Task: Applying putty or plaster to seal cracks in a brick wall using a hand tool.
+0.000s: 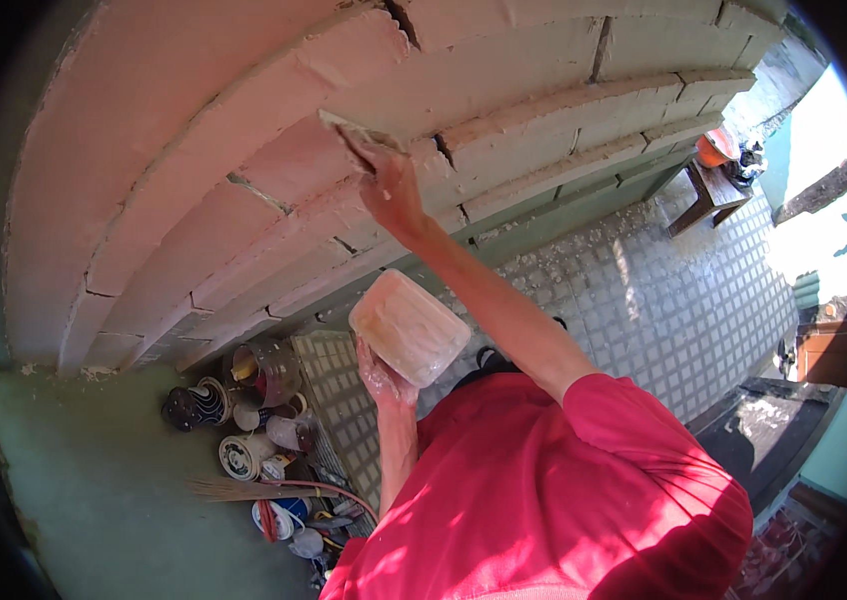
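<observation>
My right hand (394, 200) is raised to the wall (514, 120), closed round a flat putty knife (346, 128) whose pale edge meets the plastered surface. Stepped, brick-like blocks with dark gaps between them make up this wall. Lower down, my left hand (384, 376) grips a rounded rectangular plastic tub (409, 325) from its lower left side. Whitish paste smears the tub, and white residue coats the left fingers. How much paste the tub holds, I cannot tell. The tub is apart from the wall.
Buckets (240, 457) and pots crowd the lower left by a broom (244, 490) and a hose (344, 492). A wooden stool (709, 195) bearing an orange basin (717, 147) stands far right on the tiled floor (634, 290). A dark-topped cabinet (769, 425) is at right.
</observation>
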Tool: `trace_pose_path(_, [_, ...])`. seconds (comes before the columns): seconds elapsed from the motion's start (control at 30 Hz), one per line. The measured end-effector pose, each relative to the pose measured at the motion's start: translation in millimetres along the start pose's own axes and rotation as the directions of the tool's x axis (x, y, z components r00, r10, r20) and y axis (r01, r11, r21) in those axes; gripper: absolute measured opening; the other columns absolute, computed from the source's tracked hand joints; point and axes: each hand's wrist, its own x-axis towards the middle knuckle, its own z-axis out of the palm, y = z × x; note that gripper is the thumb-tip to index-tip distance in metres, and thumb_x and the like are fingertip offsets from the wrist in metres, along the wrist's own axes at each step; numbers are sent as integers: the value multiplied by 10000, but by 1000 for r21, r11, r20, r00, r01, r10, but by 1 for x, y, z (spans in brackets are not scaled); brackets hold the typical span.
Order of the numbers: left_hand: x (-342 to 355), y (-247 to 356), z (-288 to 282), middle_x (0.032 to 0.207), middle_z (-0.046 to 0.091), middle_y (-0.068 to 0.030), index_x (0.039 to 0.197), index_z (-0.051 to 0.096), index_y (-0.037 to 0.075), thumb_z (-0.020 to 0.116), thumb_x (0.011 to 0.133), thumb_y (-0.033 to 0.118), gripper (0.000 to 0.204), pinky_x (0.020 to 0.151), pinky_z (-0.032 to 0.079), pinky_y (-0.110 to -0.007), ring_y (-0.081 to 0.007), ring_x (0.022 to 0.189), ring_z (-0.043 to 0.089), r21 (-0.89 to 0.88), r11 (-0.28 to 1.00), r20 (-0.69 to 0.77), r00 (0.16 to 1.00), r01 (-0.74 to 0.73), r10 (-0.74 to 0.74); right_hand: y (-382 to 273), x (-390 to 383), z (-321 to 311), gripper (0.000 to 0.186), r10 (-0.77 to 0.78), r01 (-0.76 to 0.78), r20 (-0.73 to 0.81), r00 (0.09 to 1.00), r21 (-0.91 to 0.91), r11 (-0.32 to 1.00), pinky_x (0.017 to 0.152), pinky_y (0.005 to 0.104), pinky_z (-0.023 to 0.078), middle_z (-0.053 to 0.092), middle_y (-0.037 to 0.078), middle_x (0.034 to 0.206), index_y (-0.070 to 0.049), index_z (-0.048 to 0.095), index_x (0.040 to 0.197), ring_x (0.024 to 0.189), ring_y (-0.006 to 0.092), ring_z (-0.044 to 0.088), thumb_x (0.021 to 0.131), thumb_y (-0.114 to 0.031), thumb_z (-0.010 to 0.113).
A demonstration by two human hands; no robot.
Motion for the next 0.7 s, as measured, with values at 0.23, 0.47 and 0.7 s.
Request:
trace_pose_path(0.23, [-5, 1, -17, 1438, 427, -112, 1434, 364, 107, 454, 950, 454, 602, 1071, 373, -542, -348, 1298, 430, -38, 999, -9, 1000, -13, 13, 64, 10, -61, 488, 120, -205, -290, 949, -281, 938, 957, 388, 436, 630, 184, 1194, 6, 604, 1231, 1072, 340, 579, 763, 55, 478])
trace_pose_path(0.47, [-14, 1, -18, 1422, 442, -110, 1419, 385, 114, 528, 913, 459, 630, 1060, 387, -539, -351, 1288, 437, -9, 1000, -69, 998, 4, -5, 30, -33, 4, 392, -29, 26, -130, 991, -25, 999, 942, 413, 443, 669, 152, 1103, -18, 636, 1183, 1005, 329, 625, 814, 53, 525])
trace_pose_path(0.7, [-19, 6, -19, 1422, 445, -115, 1410, 402, 101, 520, 927, 424, 594, 1057, 389, -538, -340, 1288, 440, -82, 996, -95, 995, -43, 35, 37, 10, -67, 590, 304, -379, -338, 891, -184, 907, 943, 399, 442, 647, 193, 1135, -30, 584, 1280, 1029, 362, 572, 720, 94, 449])
